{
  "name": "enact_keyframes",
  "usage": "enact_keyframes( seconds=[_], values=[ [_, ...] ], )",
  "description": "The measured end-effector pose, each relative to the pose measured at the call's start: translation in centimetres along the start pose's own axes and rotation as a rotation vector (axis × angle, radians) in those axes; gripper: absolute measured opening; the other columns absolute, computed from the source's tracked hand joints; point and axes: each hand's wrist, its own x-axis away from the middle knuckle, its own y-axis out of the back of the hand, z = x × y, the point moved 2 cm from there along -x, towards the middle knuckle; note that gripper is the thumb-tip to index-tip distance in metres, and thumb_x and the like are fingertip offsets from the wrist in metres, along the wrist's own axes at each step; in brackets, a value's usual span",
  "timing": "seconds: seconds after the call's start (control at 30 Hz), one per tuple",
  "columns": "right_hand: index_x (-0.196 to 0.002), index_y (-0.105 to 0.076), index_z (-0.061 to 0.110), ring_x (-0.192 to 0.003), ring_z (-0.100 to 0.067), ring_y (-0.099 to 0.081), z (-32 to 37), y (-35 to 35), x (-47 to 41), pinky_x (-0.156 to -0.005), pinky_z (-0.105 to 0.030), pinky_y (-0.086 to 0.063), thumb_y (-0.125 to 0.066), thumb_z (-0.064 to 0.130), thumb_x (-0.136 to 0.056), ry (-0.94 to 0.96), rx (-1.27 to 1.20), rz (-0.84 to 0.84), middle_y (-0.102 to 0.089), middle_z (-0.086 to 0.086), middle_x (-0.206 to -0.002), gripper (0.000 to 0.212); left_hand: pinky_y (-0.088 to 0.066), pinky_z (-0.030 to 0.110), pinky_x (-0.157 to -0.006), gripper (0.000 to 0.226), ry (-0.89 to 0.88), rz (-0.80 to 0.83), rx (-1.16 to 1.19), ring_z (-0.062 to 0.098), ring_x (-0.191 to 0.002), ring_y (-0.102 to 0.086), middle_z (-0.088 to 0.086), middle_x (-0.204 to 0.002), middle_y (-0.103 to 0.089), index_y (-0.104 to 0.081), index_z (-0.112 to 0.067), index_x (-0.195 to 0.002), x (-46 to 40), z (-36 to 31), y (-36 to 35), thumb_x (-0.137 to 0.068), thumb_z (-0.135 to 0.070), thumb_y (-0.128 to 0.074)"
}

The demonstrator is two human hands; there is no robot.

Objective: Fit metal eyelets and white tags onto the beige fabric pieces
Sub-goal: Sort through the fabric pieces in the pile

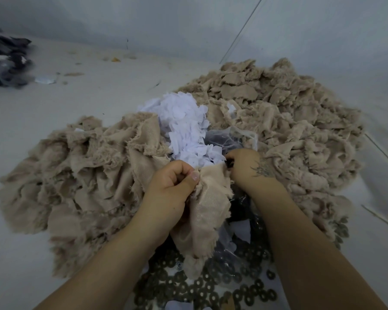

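The left hand (173, 186) pinches a frayed beige fabric piece (208, 202), steadying it; the right hand (244, 166) curls at its top edge, contents hidden.

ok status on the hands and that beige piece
Left hand pinches the beige fabric piece. Right hand curled at its top edge; what it holds is hidden. White tags behind, metal eyelets below. Nothing in the way.

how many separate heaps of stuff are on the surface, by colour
Beige fabric heaps: 2, left heap and right heap
White tags heap: 1
Dark metal eyelets heap: 1
Dark fabric heap: 1
Total: 5
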Motion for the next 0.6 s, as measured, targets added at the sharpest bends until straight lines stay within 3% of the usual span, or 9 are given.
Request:
enact_keyframes(
  seconds=[0.07, 0.2, 0.3, 0.37, 0.47, 0.5, 0.53, 0.6],
  values=[
    [-0.116, -0.069, 0.005, -0.102, -0.026, -0.059, -0.3, -0.1, -0.3, -0.066, -0.011, -0.035, -0.056, 0.006, -0.093, -0.045, -0.081, -0.043, -0.065, -0.018, -0.121, 0.026, -0.031, 0.018, -0.04, 0.031, 0.008, -0.005, 0.01, 0.007, -0.043, -0.033, -0.006, -0.05, -0.042, -0.06, -0.019, -0.068, 0.1, 0.0, 0.0, -0.098, -0.013, -0.057],
    [-0.108, -0.071, 0.006, -0.107, -0.029, -0.06, -0.8, -0.6, 0.3, -0.061, -0.01, -0.027, -0.058, 0.008, -0.094, -0.059, -0.045, -0.121, -0.067, -0.016, -0.115, 0.019, -0.031, 0.019, -0.04, 0.03, 0.011, -0.018, 0.005, 0.006, -0.043, -0.034, -0.005, -0.05, -0.043, -0.061, -0.017, -0.069, 0.2, 0.0, 0.1, -0.098, -0.013, -0.057],
    [-0.126, -0.058, -0.01, -0.098, -0.027, -0.052, 0.1, -0.5, 0.2, -0.058, -0.002, -0.032, -0.048, -0.001, -0.099, -0.11, -0.238, -0.003, -0.056, -0.03, -0.13, 0.03, -0.031, 0.018, -0.041, 0.03, 0.009, -0.021, 0.015, 0.006, -0.043, -0.033, -0.005, -0.05, -0.042, -0.061, -0.017, -0.068, 0.4, 0.0, -0.1, -0.098, -0.012, -0.057],
    [-0.138, -0.043, -0.015, -0.106, -0.022, -0.048, 0.5, -0.4, -0.4, -0.054, -0.007, -0.035, -0.04, -0.001, -0.103, -0.217, -0.403, 0.179, -0.048, -0.028, -0.141, 0.038, -0.031, 0.019, -0.042, 0.029, 0.009, -0.019, 0.014, 0.007, -0.045, -0.033, -0.004, -0.051, -0.043, -0.061, -0.017, -0.069, 0.4, -0.1, -0.3, -0.098, -0.012, -0.058],
    [-0.138, -0.047, -0.003, -0.117, -0.027, -0.053, 0.9, 0.3, -0.3, -0.075, -0.02, -0.036, -0.051, 0.01, -0.1, -0.206, -0.532, 0.132, -0.055, -0.02, -0.132, 0.04, -0.032, 0.02, -0.044, 0.029, 0.015, -0.02, -0.003, 0.008, -0.046, -0.035, -0.005, -0.051, -0.045, -0.061, -0.016, -0.069, 0.6, -0.1, -0.4, -0.098, -0.013, -0.058],
    [-0.14, -0.046, 0.001, -0.121, -0.029, -0.053, 0.9, 0.1, 0.0, -0.081, -0.022, -0.035, -0.053, 0.011, -0.099, -0.189, -0.469, 0.132, -0.055, -0.02, -0.135, 0.043, -0.033, 0.019, -0.044, 0.029, 0.016, -0.023, -0.006, 0.007, -0.046, -0.036, -0.005, -0.051, -0.046, -0.061, -0.017, -0.069, 0.6, -0.1, -0.4, -0.098, -0.013, -0.058],
    [-0.141, -0.045, 0.004, -0.122, -0.03, -0.053, 0.7, 0.0, 0.6, -0.08, -0.022, -0.034, -0.054, 0.012, -0.098, -0.237, -0.537, 0.134, -0.055, -0.02, -0.136, 0.044, -0.033, 0.018, -0.043, 0.03, 0.018, -0.028, -0.006, 0.006, -0.045, -0.036, -0.006, -0.05, -0.046, -0.061, -0.017, -0.068, 0.6, -0.1, -0.3, -0.098, -0.012, -0.058],
    [-0.141, -0.045, 0.008, -0.12, -0.029, -0.055, 0.7, -0.4, 0.4, -0.075, -0.021, -0.033, -0.054, 0.011, -0.097, -0.164, -0.452, 0.089, -0.056, -0.02, -0.136, 0.045, -0.032, 0.018, -0.042, 0.033, 0.026, -0.038, -0.002, 0.006, -0.044, -0.034, -0.007, -0.049, -0.044, -0.06, -0.02, -0.066, 0.5, 0.0, -0.3, -0.098, -0.012, -0.058]
  ],
)
